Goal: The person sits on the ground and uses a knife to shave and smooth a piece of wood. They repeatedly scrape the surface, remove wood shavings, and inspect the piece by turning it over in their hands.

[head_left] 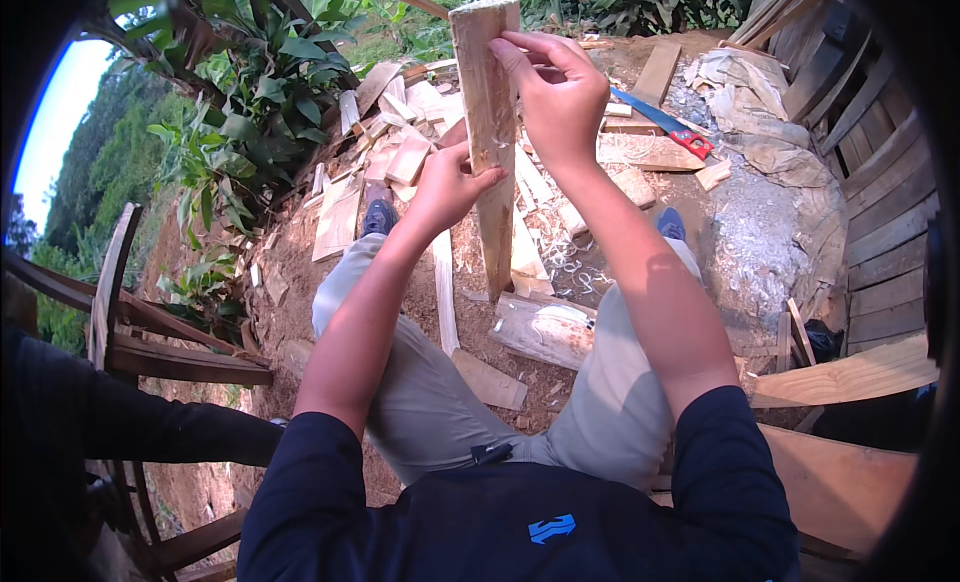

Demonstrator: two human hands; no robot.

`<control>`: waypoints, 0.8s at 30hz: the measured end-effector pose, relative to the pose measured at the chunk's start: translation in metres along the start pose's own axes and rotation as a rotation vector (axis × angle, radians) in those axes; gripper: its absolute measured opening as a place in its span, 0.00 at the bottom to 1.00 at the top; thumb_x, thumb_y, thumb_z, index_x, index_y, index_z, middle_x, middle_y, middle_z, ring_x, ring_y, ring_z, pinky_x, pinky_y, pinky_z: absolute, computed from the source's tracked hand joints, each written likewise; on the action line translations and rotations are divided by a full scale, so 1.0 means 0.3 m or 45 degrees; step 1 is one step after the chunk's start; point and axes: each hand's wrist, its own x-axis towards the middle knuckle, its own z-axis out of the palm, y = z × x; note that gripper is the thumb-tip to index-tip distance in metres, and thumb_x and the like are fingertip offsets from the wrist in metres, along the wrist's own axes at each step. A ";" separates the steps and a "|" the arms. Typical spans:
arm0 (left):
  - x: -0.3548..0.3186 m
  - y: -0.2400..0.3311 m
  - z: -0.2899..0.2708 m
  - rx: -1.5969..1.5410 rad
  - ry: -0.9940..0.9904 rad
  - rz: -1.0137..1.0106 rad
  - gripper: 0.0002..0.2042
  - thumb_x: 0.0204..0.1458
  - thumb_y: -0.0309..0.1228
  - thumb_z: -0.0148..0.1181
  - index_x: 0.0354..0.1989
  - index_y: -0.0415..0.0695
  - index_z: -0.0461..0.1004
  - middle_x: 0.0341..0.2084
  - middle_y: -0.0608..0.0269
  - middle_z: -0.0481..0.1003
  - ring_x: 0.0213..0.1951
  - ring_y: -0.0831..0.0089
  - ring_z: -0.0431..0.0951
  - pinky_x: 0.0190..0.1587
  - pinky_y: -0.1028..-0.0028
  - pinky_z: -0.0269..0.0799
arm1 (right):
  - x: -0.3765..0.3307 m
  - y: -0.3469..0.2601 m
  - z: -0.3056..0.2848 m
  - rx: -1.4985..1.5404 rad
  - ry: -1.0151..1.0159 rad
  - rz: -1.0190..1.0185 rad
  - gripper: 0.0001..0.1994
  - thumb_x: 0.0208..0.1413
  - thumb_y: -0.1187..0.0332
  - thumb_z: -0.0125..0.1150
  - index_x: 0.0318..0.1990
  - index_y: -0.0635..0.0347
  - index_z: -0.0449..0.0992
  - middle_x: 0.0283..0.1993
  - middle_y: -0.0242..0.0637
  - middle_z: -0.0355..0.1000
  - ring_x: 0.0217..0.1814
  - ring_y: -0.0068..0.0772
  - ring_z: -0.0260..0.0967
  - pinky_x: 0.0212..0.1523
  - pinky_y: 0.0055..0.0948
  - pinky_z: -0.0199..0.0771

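A long pale wooden stick [487, 92] stands nearly upright in front of me, its lower end down near the ground between my knees. My left hand [447, 185] grips the stick at its middle from the left. My right hand [556, 92] rests higher up on its right edge, fingers curled over the top part, thumb and fingertips pinching the wood. I sit with my knees apart, in light trousers and blue shoes.
Offcut boards and shavings [400, 152] litter the dirt ahead. A short block [541, 329] lies between my legs. A blue handsaw with a red handle [662, 122] rests on a plank. Wooden planks [850, 377] lie right, a wooden frame [120, 312] left, leafy plants [250, 92] behind.
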 end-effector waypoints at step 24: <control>-0.007 0.032 0.027 -0.165 -0.149 -0.175 0.16 0.55 0.33 0.70 0.49 0.40 0.82 0.35 0.64 0.82 0.33 0.82 0.77 0.36 0.74 0.73 | 0.080 -0.049 -0.061 -0.105 0.026 -0.341 0.09 0.58 0.70 0.71 0.46 0.54 0.86 0.43 0.32 0.79 0.36 0.20 0.76 0.38 0.21 0.77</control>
